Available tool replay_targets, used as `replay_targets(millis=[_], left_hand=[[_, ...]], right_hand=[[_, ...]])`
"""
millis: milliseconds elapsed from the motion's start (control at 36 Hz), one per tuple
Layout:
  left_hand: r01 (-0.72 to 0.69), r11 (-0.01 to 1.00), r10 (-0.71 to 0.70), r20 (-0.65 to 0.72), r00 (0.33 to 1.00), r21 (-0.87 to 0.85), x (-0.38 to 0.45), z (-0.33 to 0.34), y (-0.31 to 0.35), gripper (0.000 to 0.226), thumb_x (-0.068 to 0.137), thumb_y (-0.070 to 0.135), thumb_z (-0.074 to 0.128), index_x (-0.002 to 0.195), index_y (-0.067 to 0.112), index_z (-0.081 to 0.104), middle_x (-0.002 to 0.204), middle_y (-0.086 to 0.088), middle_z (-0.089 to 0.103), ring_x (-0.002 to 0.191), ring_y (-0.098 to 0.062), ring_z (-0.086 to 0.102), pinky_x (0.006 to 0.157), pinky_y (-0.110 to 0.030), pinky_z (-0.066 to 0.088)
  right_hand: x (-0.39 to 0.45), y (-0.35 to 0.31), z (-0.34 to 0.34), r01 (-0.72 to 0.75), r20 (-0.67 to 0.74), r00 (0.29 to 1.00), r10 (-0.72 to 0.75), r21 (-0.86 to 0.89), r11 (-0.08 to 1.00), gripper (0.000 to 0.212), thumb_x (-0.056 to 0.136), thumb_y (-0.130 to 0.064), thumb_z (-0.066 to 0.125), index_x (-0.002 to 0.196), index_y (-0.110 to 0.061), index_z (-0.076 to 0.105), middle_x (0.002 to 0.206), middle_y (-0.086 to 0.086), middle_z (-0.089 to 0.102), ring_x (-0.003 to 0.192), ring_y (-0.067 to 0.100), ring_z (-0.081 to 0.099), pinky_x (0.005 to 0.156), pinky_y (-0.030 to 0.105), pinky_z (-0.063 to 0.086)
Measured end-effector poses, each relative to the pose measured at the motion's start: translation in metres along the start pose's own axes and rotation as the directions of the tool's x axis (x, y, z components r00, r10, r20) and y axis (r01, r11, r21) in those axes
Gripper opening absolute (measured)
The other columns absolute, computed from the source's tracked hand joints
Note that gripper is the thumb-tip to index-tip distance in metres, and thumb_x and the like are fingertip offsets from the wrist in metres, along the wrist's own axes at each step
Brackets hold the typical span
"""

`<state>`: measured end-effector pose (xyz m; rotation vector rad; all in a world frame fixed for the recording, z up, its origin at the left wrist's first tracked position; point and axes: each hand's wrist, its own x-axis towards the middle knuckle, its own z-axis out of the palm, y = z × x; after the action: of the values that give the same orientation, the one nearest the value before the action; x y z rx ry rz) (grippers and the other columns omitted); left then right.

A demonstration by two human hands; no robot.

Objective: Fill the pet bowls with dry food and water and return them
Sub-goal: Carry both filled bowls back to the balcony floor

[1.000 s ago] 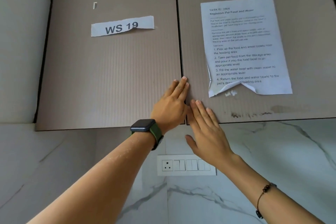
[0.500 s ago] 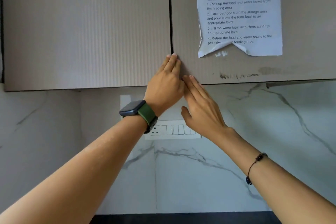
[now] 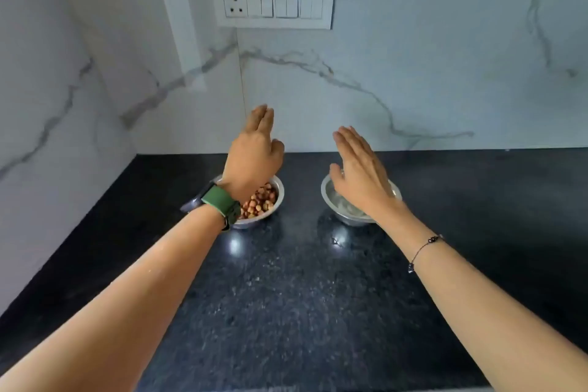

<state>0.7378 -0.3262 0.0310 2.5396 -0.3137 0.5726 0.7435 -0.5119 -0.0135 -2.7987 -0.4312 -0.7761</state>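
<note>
Bowls are sitting side by side on the black granite counter near the marble wall: the steel food bowl holding kibble, the steel water bowl apparently filled. The left hand and right hand are hovering above them, fingers extended, gripping nothing. Filling looks finished; next, each hand is needing a rim grip, carrying level.
</note>
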Motion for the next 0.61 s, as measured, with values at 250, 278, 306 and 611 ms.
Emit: replay_targets(millis=[250, 278, 306, 611], left_hand=[[0.158, 0.985, -0.150, 0.104, 0.983, -0.072, -0.057, 0.061, -0.029, 0.048, 0.095, 0.010, 0.042, 0.142, 0.002, 0.035, 0.155, -0.012, 0.025, 0.143, -0.026, 0.024, 0.113, -0.031, 0.023], [0.179, 0.981, -0.173, 0.085, 0.981, -0.074, -0.059, 0.065, -0.032, 0.046, 0.095, 0.011, 0.043, 0.140, 0.002, 0.038, 0.153, -0.013, 0.028, 0.140, -0.028, 0.028, 0.112, -0.033, 0.025], [0.210, 0.975, -0.205, 0.059, 0.977, -0.079, -0.061, 0.069, -0.037, 0.043, 0.095, 0.012, 0.044, 0.137, 0.001, 0.042, 0.151, -0.015, 0.031, 0.138, -0.031, 0.031, 0.111, -0.035, 0.027], [0.707, 0.666, -0.745, -0.178, 0.643, -0.237, -0.076, 0.088, -0.077, 0.045, 0.082, 0.013, 0.065, 0.119, -0.002, 0.045, 0.135, -0.024, 0.031, 0.121, -0.042, 0.035, 0.099, -0.041, 0.034]], right_hand=[[-0.074, 0.009, 0.044, -0.093, 0.072, 0.993, 0.095, -0.034, 0.995, 0.046, 0.085, -0.017, 0.057, 0.122, 0.010, 0.055, 0.127, 0.026, 0.057, 0.121, 0.038, 0.053, 0.102, 0.046, 0.040], [-0.076, 0.011, 0.047, -0.113, 0.037, 0.993, 0.115, -0.042, 0.993, 0.043, 0.085, -0.022, 0.055, 0.114, 0.008, 0.062, 0.119, 0.024, 0.063, 0.113, 0.038, 0.059, 0.098, 0.046, 0.045], [-0.078, 0.013, 0.049, -0.149, -0.010, 0.989, 0.149, -0.042, 0.988, 0.041, 0.085, -0.027, 0.051, 0.105, 0.004, 0.067, 0.111, 0.021, 0.067, 0.104, 0.038, 0.062, 0.091, 0.047, 0.050], [-0.088, 0.038, 0.063, -0.769, 0.055, 0.620, 0.782, 0.235, 0.594, 0.050, 0.089, -0.032, 0.057, 0.127, -0.003, 0.043, 0.131, 0.019, 0.036, 0.116, 0.037, 0.041, 0.082, 0.045, 0.047]])
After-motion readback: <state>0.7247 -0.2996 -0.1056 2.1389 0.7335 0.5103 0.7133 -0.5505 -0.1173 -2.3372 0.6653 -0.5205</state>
